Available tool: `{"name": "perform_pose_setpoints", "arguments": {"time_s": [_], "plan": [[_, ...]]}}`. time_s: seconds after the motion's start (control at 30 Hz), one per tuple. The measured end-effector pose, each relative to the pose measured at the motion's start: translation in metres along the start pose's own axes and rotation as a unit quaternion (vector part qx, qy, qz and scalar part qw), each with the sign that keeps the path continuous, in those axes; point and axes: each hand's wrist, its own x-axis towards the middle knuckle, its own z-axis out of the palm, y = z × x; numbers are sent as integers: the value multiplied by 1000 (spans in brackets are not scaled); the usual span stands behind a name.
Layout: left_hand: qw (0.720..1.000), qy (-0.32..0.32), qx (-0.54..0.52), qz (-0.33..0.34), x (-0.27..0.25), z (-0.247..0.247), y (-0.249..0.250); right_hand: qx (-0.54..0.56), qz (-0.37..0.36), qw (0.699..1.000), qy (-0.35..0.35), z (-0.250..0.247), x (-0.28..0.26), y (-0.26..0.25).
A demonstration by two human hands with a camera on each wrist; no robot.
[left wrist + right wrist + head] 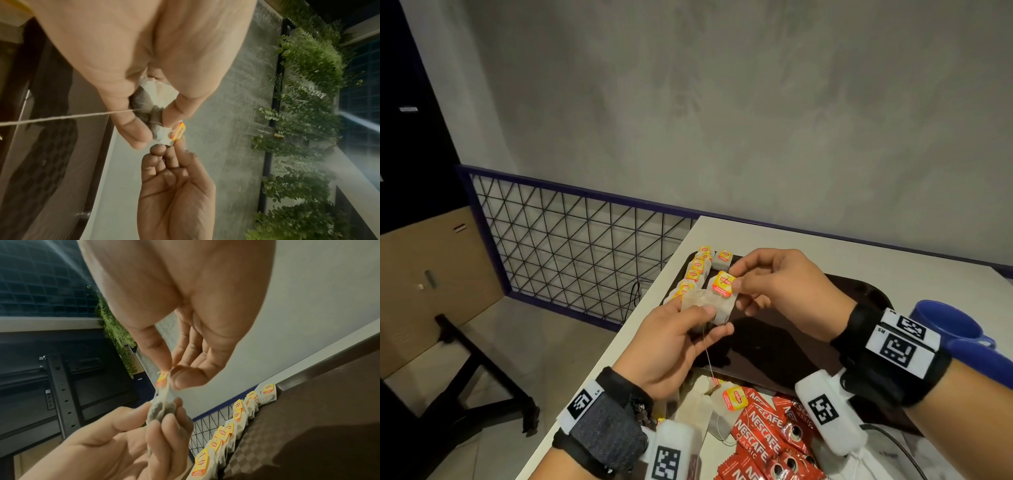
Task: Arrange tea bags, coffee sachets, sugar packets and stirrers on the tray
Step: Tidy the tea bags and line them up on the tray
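Above the dark brown tray (774, 342) both hands hold a white tea bag (719, 305). My left hand (709, 320) grips the bag's body (160, 410) between thumb and fingers. My right hand (734, 277) pinches its yellow-red tag (723, 283) between thumb and forefinger (169, 369). A string (707, 356) hangs from the left hand (158, 125) down to the loose tea bags (702, 407) on the table. A row of several tagged tea bags (695, 270) lies along the tray's left edge (238, 415). Red coffee sachets (760, 431) are heaped near the front.
A blue mug (945, 325) stands right of the tray, behind my right wrist. The white table's left edge (619, 342) drops to the floor beside a wire-mesh railing (571, 246). A thin cable (887, 435) lies at the front right.
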Motion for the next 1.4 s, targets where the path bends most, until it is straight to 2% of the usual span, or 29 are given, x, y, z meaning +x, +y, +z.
{"name": "perform_pose_setpoints", "arguments": {"time_s": [0.23,0.37,0.5,0.67,0.87,0.97,1.13,1.4], "plan": [[999,34,5,24,3,0,0,-56,-8,998,8,-2,14,4],[995,83,-27,50,8,-6,2,-40,5,998,48,-8,40,5],[988,133,-55,64,11,-10,4,-104,2,990,92,-19,83,13],[988,138,-42,50,5,-4,7,-146,48,981,115,-28,133,32],[987,152,-34,35,4,3,7,-145,139,980,8,-20,166,50],[987,151,-41,31,4,3,6,-133,178,975,12,-17,179,60],[987,149,-41,35,6,2,6,-158,167,970,77,-14,199,71],[990,135,-32,39,4,2,5,-191,134,970,74,-10,203,70]]}}
